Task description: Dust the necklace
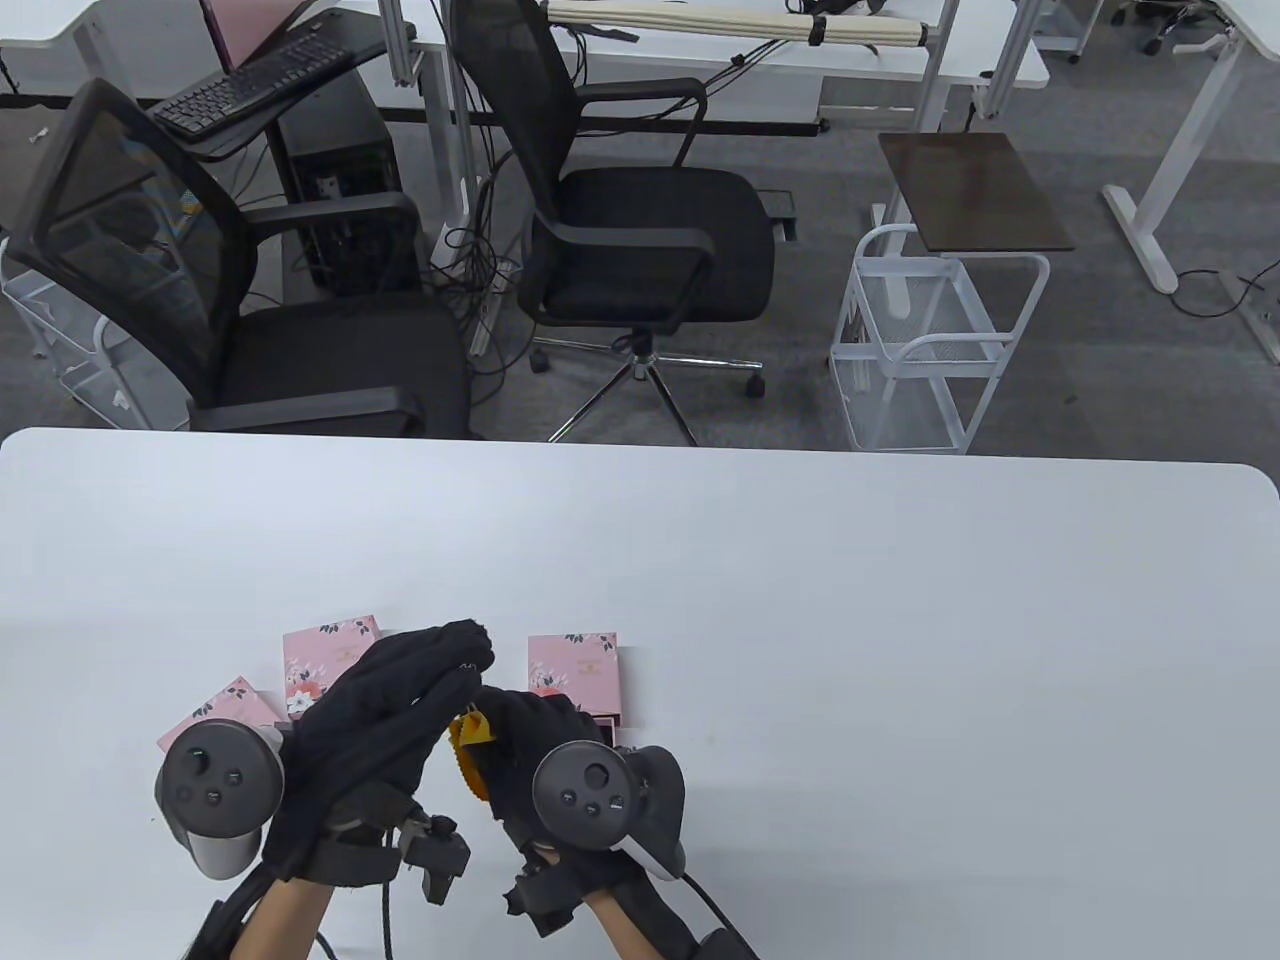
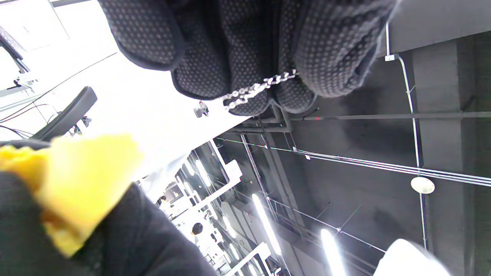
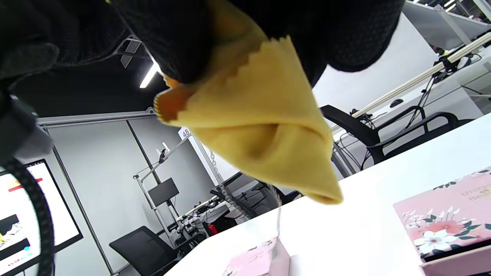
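My left hand (image 1: 440, 670) is raised above the near part of the white table (image 1: 800, 620), its fingertips (image 2: 199, 69) pinching a thin silver necklace chain (image 2: 257, 89). The chain (image 3: 218, 172) hangs down as a fine strand toward the table. Just to the right, my right hand (image 1: 515, 730) grips a folded yellow cloth (image 1: 470, 745) with pinked edges. The cloth (image 3: 261, 130) droops from that hand's fingers, close beside the hanging chain. In the left wrist view the cloth (image 2: 76, 180) shows blurred at lower left. Whether cloth and chain touch is hidden.
Three pink floral jewellery boxes lie under and around my hands: one at the left (image 1: 225, 710), one behind my left hand (image 1: 325, 660), one to the right (image 1: 575, 675). Black office chairs (image 1: 640, 240) and a white wire cart (image 1: 930, 350) stand beyond the far edge.
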Tool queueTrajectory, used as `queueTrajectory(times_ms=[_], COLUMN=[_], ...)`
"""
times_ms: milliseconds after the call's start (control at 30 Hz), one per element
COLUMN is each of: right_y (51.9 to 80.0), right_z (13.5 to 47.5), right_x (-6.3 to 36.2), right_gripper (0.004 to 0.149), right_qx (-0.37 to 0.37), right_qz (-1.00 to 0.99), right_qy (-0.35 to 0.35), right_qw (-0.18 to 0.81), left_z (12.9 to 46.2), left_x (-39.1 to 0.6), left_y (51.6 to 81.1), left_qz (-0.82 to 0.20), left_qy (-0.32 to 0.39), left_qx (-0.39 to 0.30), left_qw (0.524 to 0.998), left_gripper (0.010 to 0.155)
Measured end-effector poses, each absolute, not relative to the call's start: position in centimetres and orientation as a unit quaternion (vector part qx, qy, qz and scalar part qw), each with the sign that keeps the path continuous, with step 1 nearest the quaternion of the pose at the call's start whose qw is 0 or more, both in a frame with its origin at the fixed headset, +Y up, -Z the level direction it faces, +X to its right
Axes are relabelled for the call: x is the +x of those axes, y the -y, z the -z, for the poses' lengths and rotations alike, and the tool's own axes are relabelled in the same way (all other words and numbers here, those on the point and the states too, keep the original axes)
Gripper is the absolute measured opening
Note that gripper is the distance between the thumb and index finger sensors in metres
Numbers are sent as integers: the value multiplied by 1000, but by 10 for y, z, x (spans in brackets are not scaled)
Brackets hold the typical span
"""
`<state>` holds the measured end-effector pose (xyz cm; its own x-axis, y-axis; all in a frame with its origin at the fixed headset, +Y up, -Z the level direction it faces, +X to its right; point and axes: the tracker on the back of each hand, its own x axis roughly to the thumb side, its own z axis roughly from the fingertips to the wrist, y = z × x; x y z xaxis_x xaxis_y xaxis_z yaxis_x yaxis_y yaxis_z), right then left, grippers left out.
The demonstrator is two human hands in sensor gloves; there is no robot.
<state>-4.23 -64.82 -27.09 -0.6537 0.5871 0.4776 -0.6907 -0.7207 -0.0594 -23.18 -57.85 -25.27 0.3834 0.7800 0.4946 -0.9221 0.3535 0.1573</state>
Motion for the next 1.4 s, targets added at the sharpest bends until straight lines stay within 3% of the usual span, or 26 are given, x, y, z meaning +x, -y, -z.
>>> queueTrajectory(times_ms=[467, 1167, 1400], right_y=[658, 664, 669], right_z=[272, 276, 279], right_x=[-50, -51, -52], right_gripper=[43, 37, 36], right_qx=[227, 232, 233], right_qz=[-899, -912, -920], right_qy=[91, 69, 33], right_qw=[364, 332, 314], left_z=[253, 254, 253], left_x=[-232, -243, -247], left_y=[579, 579, 577], left_qz=[-548, -578, -591], left_qy=[178, 167, 167], left_qx=[199, 197, 195], left_qw=[792, 774, 764], left_gripper=[37, 37, 37])
